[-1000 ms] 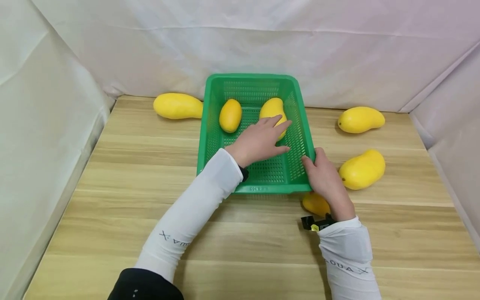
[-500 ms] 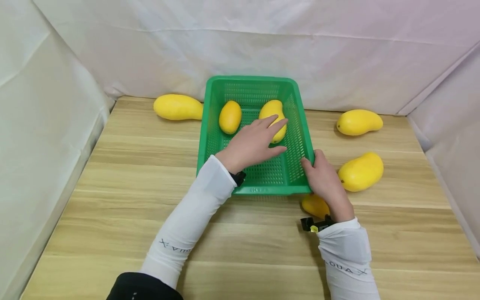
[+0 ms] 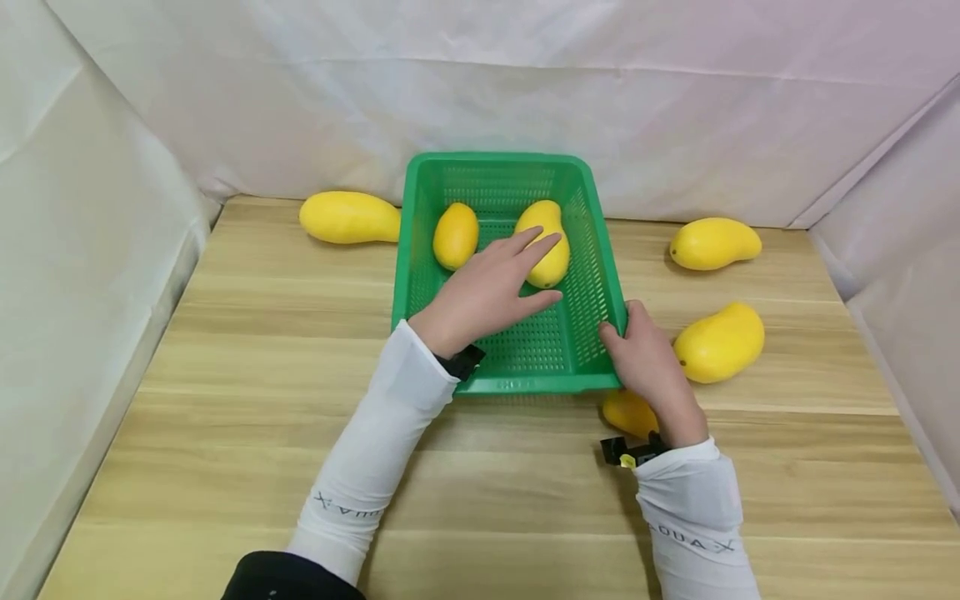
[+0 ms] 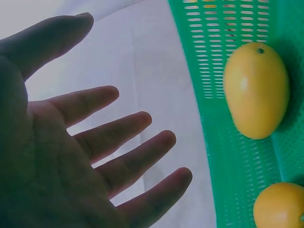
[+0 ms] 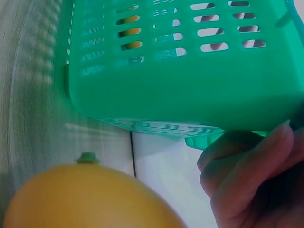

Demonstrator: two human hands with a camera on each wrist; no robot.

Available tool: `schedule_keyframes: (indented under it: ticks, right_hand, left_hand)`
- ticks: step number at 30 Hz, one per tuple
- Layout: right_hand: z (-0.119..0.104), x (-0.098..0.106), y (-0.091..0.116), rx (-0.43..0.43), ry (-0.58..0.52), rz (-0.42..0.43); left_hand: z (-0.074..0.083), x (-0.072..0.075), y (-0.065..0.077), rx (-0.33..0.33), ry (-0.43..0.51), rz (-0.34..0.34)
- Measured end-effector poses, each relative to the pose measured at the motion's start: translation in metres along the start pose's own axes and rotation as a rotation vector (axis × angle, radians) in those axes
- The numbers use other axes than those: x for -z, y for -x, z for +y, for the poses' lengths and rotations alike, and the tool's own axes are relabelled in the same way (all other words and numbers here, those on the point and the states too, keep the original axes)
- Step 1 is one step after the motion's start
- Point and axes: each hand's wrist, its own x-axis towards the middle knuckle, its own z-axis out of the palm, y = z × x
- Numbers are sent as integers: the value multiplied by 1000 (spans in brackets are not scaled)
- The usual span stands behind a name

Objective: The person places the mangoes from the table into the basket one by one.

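A green perforated plastic basket (image 3: pixel 540 384) holds two yellow mangoes, a smaller orange-yellow mango (image 3: pixel 455 236) on the left and a larger mango (image 3: pixel 553 262) on the right. Over the basket's interior hangs my left hand (image 3: pixel 476 296), fingers spread, overlapping the larger mango in the head view. In the left wrist view its palm and fingers (image 4: pixel 128 161) hold nothing. My right hand (image 3: pixel 651 362) grips the basket's right rim near the front corner, thumb inside. Another mango (image 3: pixel 628 412) lies just below that hand; its rounded top (image 5: pixel 90 202) looms close in the right wrist view.
Two mangoes lie to the right, one at the back (image 3: pixel 715 244) and one nearer (image 3: pixel 722 342) beside the right hand. A long mango (image 3: pixel 350 217) lies against the basket's left side. White cloth (image 3: pixel 495 100) walls in the wooden table (image 3: pixel 525 517) at back and sides.
My left hand has drawn back a little to the left and toward me, uncovering more of the larger mango. The right hand keeps its grip on the rim.
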Motion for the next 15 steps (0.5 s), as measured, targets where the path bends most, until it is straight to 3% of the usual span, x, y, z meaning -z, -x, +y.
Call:
schedule_keyframes:
  ticks: [9,15]
  right_hand:
    - [-5,3,8,3,-2,0]
    - [-7,3,9,4,-4,7]
  left_hand:
    - [5,8,11,-51,-20,67]
    - [1,20,22,-43,-43,181]
